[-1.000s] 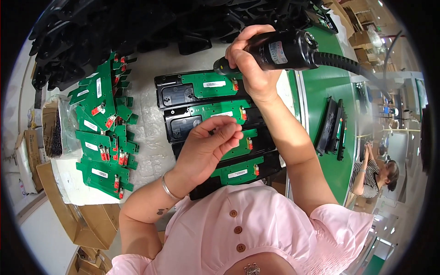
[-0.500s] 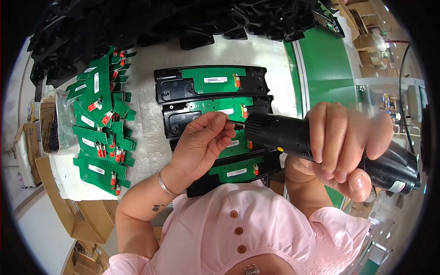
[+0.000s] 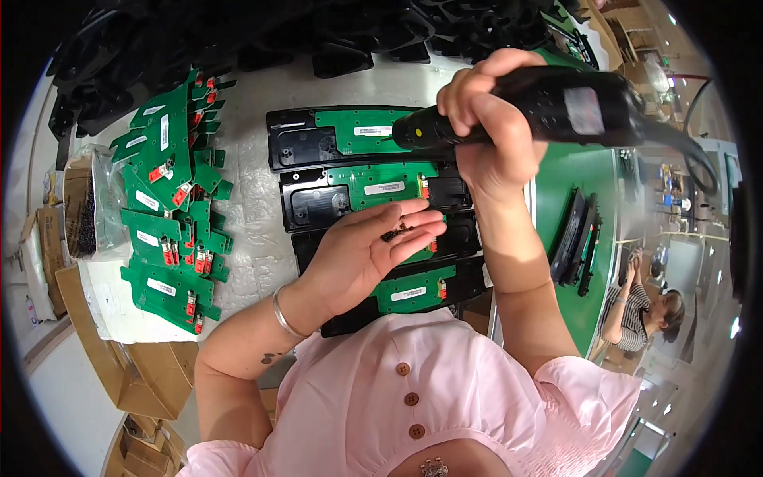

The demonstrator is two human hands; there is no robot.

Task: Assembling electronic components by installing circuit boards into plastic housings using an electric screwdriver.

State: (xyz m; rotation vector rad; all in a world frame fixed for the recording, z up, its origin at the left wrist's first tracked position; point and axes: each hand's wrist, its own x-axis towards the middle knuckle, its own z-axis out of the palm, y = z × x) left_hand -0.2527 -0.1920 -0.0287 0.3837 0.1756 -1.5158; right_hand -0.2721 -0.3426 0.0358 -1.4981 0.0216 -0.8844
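Note:
My left hand [image 3: 342,258] is turned palm up, cupping several small dark screws [image 3: 396,232] on its fingers. The fingers are stretched but hold the screws. Wrapped round a black corded electric screwdriver [image 3: 548,103], my right hand [image 3: 497,131] holds it nearly level, its nose pointing left. That nose is over the farthest green circuit board [image 3: 338,131], which sits in a black plastic panel [image 3: 294,149]. Whether the bit touches the board, I cannot tell. Nearer me are several more such panels, each with a green board [image 3: 385,189]; my left hand covers part of them.
Loose green circuit boards with red connectors [image 3: 163,171] are piled at the left. Black plastic parts [image 3: 334,36] heap along the far side. A box with a plastic bag [image 3: 87,207] stands far left. More dark panels [image 3: 576,238] lie right; a person [image 3: 640,314] sits beyond.
The screwdriver and my right hand have moved up and away, from the left fingertips to the farthest board. My left hand has gone from pinching at the bit to lying palm up with screws.

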